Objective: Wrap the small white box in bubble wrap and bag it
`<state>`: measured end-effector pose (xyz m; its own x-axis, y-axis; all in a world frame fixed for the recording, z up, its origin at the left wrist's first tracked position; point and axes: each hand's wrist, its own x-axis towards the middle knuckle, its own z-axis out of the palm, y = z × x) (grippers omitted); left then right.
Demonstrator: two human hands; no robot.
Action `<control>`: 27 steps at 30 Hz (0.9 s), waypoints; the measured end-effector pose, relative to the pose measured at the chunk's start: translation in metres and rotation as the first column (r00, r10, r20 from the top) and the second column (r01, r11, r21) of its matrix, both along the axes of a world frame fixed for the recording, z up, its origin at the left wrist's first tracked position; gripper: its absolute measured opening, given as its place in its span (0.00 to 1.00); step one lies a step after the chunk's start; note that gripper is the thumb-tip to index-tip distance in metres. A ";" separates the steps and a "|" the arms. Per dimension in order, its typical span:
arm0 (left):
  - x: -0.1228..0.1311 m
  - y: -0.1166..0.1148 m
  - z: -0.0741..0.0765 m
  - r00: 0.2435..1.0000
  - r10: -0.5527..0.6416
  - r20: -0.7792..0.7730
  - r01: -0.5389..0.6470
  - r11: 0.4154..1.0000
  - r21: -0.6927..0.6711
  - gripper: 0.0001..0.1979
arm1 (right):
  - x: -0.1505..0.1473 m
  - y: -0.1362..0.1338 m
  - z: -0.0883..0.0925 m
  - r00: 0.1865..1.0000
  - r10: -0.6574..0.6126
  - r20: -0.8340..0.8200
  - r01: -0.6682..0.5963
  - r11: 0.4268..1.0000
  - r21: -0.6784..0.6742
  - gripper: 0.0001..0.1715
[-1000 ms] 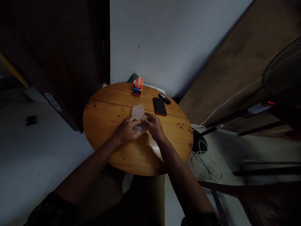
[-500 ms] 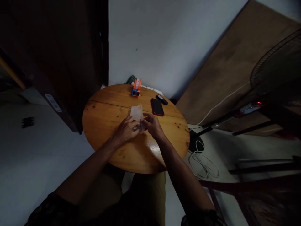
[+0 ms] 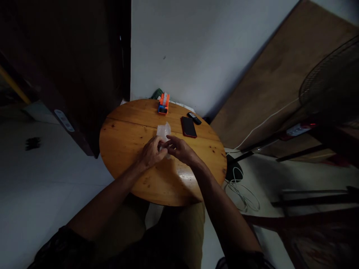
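Note:
A crumpled, translucent white plastic wrap (image 3: 163,130) stands up from between my hands over the round wooden table (image 3: 123,149). My left hand (image 3: 151,152) is closed around its lower left part, with the thumb pointing toward the other hand. From the right, my right hand (image 3: 181,149) meets the left fingertips, its fingers bent onto the lower part of the wrap. The index finger reaches out above the others. Whatever lies inside the wrap or between the fingertips is hidden.
An orange and blue tape dispenser (image 3: 163,103) stands near the table's far edge. A dark phone with a red edge (image 3: 189,127) and a small black keypad phone (image 3: 194,118) lie to the right. White cable (image 3: 238,190) coils on the floor; a fan (image 3: 331,78) stands farther right.
My hands have come closer together, and the right fingers have shifted left over the left fingertips. A small greyish spot seen at my left fingers is now out of sight.

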<state>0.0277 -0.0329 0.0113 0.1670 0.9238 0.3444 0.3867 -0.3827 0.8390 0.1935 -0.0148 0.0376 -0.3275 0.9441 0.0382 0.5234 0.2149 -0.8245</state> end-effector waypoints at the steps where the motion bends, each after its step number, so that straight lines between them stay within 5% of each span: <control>1: 0.000 0.001 0.000 1.000 0.005 0.011 -0.005 1.000 0.013 0.06 | -0.003 0.000 0.001 0.995 0.009 0.096 -0.013 0.999 0.041 0.40; 4: 0.002 0.004 -0.002 0.999 0.045 0.028 -0.046 0.999 0.026 0.04 | -0.013 -0.003 0.004 0.926 -0.041 0.374 -0.024 0.985 0.168 0.44; 7: 0.005 0.009 -0.005 0.996 0.088 0.005 -0.088 0.996 -0.013 0.04 | -0.015 -0.005 0.002 0.873 -0.076 0.482 -0.044 0.971 0.233 0.45; 14: 0.009 0.013 -0.010 0.994 0.082 -0.068 -0.083 0.997 -0.008 0.06 | 0.016 -0.002 -0.010 0.982 0.172 0.077 -0.182 0.972 0.148 0.44; 20: 0.014 0.010 -0.011 0.982 0.108 -0.155 -0.103 0.994 0.040 0.06 | 0.023 0.017 -0.022 0.979 -0.124 -0.160 0.158 0.962 0.223 0.26; 27: 0.016 0.004 -0.011 0.961 0.143 -0.238 -0.096 0.975 0.201 0.21 | 0.012 0.048 -0.042 0.989 -0.129 -0.078 0.145 0.951 0.274 0.22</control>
<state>0.0433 -0.0293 0.0006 0.1618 0.8662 0.4728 0.6272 -0.4601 0.6284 0.2051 0.0330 -0.0049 -0.1849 0.9288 0.3211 0.5169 0.3698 -0.7721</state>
